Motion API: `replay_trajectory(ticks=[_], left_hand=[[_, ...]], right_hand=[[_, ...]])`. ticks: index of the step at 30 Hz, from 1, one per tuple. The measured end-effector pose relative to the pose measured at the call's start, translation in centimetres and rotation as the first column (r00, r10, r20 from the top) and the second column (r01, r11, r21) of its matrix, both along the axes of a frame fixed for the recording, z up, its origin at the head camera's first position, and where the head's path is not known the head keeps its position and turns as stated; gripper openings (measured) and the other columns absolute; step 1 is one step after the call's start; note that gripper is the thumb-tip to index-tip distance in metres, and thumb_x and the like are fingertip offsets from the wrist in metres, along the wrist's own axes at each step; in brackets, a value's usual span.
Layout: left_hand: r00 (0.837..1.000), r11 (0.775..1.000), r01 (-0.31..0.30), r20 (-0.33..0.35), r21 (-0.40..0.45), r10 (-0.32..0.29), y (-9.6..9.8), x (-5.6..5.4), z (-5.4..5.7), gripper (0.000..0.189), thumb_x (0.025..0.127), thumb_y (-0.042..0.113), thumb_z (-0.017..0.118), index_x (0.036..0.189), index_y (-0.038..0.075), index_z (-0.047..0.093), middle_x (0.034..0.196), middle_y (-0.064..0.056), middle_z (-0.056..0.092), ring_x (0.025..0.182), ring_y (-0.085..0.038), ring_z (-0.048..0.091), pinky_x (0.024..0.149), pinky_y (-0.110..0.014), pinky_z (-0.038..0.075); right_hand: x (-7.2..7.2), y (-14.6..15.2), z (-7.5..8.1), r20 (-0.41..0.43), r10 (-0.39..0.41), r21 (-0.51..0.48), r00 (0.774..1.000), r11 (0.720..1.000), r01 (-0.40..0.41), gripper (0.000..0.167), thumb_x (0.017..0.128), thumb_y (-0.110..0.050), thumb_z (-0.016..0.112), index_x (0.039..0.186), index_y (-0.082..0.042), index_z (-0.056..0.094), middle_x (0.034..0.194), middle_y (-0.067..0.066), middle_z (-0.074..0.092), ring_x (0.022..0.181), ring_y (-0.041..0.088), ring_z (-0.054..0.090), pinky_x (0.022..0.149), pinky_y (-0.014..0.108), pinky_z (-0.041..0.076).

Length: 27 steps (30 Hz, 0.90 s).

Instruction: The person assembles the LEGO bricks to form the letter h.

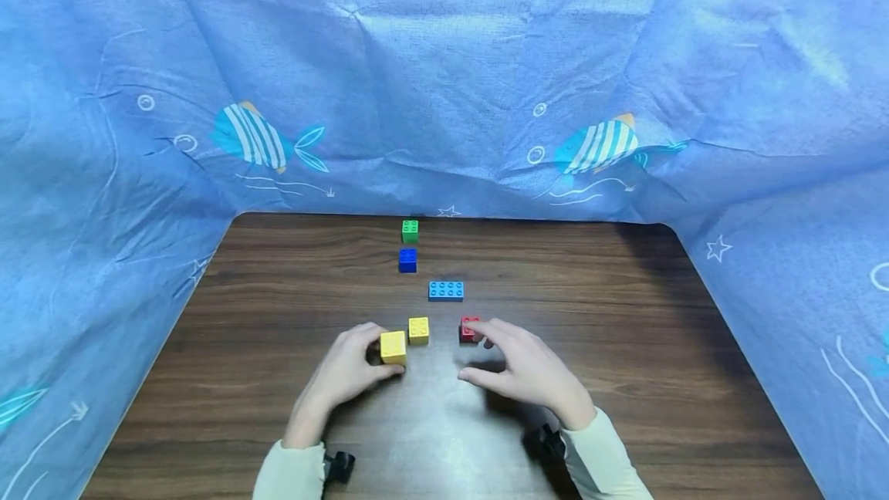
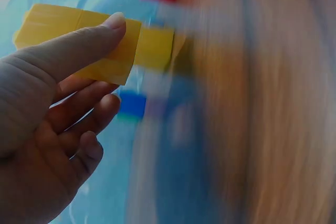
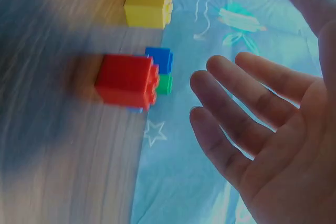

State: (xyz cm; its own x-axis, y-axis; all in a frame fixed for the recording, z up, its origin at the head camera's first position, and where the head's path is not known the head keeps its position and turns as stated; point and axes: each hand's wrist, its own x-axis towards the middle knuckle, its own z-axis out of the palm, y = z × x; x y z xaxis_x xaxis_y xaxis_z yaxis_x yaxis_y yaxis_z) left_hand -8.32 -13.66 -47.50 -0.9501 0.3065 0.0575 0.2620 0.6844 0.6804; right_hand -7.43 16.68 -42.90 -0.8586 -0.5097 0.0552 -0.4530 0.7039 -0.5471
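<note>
My left hand (image 1: 343,369) pinches a stack of two joined yellow bricks (image 2: 50,27) between thumb and fingers; a seam runs between them in the left wrist view. Just beyond the stack, a single yellow brick (image 1: 418,331) sits on the table. Fingers spread and relaxed, my right hand (image 1: 519,365) holds nothing. Its fingertips overlap the red brick (image 1: 468,330) in the head view. In the right wrist view that red brick (image 3: 123,81) stands studs up, apart from the fingers (image 3: 226,140).
Farther back on the brown table (image 1: 590,292) are a light blue eight-stud brick (image 1: 446,292), a dark blue brick (image 1: 407,261) and a green brick (image 1: 410,231). A blue cloth (image 1: 444,60) with printed fish hangs behind the table and along both sides.
</note>
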Motion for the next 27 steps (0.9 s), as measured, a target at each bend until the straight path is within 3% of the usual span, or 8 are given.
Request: replay_trajectory(ticks=[5,10,22,24,27], left_hand=[[0.997,0.997,-0.076,0.025,-0.031,0.077,-3.6,-0.3,-0.5,0.031,0.077,0.026,0.090,0.101,0.019,0.072,0.091,0.010,0.066,0.087,-0.009,0.060,0.081,-0.037,0.052],[0.992,0.990,-0.118,0.035,-0.079,0.121,-5.8,-0.6,-1.3,0.029,0.079,0.029,0.089,0.097,0.017,0.070,0.088,0.006,0.064,0.079,-0.012,0.054,0.073,-0.034,0.046],[0.990,0.986,-0.132,0.028,-0.104,0.135,-6.4,-0.7,-1.9,0.032,0.080,0.028,0.087,0.104,0.013,0.071,0.099,0.000,0.068,0.098,-0.026,0.062,0.087,-0.049,0.048],[0.990,0.986,-0.134,0.032,-0.104,0.138,-6.3,-0.5,-1.8,0.037,0.081,0.027,0.087,0.110,0.010,0.070,0.104,-0.004,0.069,0.102,-0.029,0.062,0.090,-0.052,0.048],[0.989,0.986,-0.131,0.053,-0.100,0.137,-6.1,-0.1,-1.6,0.057,0.082,0.026,0.086,0.130,0.005,0.062,0.119,-0.012,0.066,0.114,-0.036,0.059,0.097,-0.057,0.047]], right_hand=[[0.0,1.1,-1.1,-0.040,-0.010,0.022,0.999,1.000,0.011,0.049,0.091,-0.048,0.073,0.125,-0.014,0.069,0.103,-0.001,0.069,0.094,0.017,0.067,0.081,0.035,0.056],[0.0,1.7,-2.0,-0.074,-0.029,0.060,0.997,0.998,0.033,0.040,0.092,-0.035,0.075,0.123,-0.010,0.070,0.103,0.002,0.071,0.094,0.018,0.067,0.080,0.037,0.057],[-0.1,2.2,-3.0,-0.110,-0.045,0.085,0.993,0.995,0.055,0.038,0.090,-0.034,0.077,0.121,-0.012,0.072,0.105,-0.001,0.071,0.094,0.012,0.067,0.080,0.035,0.057],[-0.2,2.1,-3.1,-0.106,-0.046,0.088,0.993,0.995,0.055,0.038,0.091,-0.035,0.076,0.121,-0.013,0.071,0.106,-0.002,0.071,0.095,0.012,0.067,0.081,0.036,0.058],[-0.2,2.0,-3.1,-0.107,-0.047,0.089,0.993,0.994,0.057,0.039,0.090,-0.034,0.077,0.122,-0.012,0.071,0.107,-0.001,0.071,0.096,0.012,0.067,0.082,0.036,0.058]])
